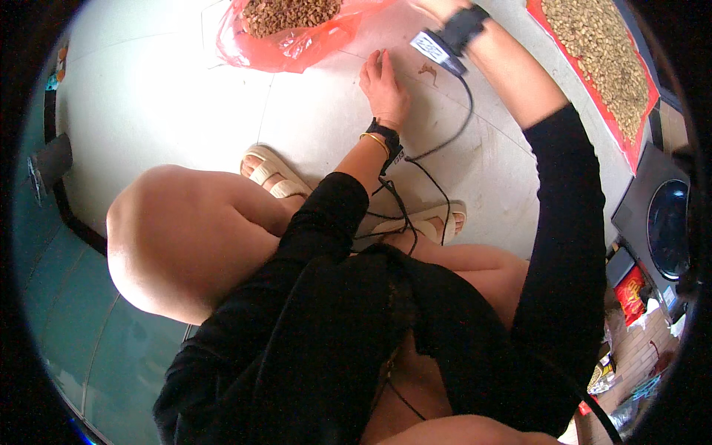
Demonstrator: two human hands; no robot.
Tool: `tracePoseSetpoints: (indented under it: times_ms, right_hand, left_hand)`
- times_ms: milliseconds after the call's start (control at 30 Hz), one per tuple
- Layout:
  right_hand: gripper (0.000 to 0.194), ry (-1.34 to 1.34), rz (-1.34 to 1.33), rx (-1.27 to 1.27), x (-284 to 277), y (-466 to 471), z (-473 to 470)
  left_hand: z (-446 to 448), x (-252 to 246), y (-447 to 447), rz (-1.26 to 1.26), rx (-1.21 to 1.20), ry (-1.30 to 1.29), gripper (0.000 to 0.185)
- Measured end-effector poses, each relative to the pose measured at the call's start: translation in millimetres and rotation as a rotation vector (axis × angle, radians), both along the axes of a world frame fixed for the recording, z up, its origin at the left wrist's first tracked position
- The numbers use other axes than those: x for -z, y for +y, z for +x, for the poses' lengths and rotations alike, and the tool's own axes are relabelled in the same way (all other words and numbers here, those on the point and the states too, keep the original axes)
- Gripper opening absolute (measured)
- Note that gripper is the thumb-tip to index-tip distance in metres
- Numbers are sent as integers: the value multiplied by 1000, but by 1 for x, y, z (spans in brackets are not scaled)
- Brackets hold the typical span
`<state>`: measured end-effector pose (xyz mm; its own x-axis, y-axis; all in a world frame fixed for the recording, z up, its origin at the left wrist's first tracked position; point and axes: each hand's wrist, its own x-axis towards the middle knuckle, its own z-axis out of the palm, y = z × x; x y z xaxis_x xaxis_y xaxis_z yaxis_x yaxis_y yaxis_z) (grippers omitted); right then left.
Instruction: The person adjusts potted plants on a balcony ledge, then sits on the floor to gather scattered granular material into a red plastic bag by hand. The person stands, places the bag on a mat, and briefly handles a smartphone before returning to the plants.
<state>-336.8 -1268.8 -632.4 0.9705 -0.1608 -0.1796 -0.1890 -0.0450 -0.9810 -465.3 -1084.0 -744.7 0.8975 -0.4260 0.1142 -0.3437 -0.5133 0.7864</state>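
My left hand (pixel 385 92) is over the pale tiled floor, fingers slightly apart and holding nothing that shows. It lies below and right of a red plastic bag (pixel 295 58) with brown granular pieces (pixel 289 16) in it. My right hand (pixel 439 6) is mostly cut off by the top edge, so its fingers are hidden. Each wrist wears a black strap; a small device (pixel 436 53) with a printed label and a black cable (pixel 470 111) is at the right one. A small brown scrap (pixel 428 69) lies on the floor between my hands.
At the upper right, pale beans or nuts (pixel 606 55) lie spread on a red sheet (pixel 631 150). Below them stands a dark appliance (pixel 667 228) near a red packet (pixel 631 295) and other clutter. My sandalled feet and loose cables are below my hands. Green flooring (pixel 67 311) shows at left.
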Motion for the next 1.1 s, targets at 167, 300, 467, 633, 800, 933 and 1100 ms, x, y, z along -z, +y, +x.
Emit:
tracePoseSetpoints:
  times_ms: [167, 300, 467, 633, 800, 933, 1100]
  right_hand:
    - [28, -171, -274, -144, 18, 5, 6]
    - [27, -145, -681, 79, 24, -31, -97]
    - [69, 192, -1191, -52, 74, 26, -226]
    - [69, 290, -1201, -27, 94, 52, -258]
    - [67, 183, -1228, -33, 101, 62, -234]
    - [62, 159, -1295, -39, 102, 55, -228]
    - [61, 7, -971, 8, 103, 22, -224]
  left_hand:
    - [0, 2, 0, -6, 1, 38, 57]
    - [-8, 3, 6, 98, 122, 4, 58]
    - [-20, 5, 7, 303, 217, -79, 53]
    - [-32, 4, 4, 403, 315, -124, 56]
    - [-34, 2, -1, 391, 348, -108, 54]
    - [-27, 5, 0, 384, 335, -137, 54]
    - [-18, 8, 3, 151, 172, 3, 57]
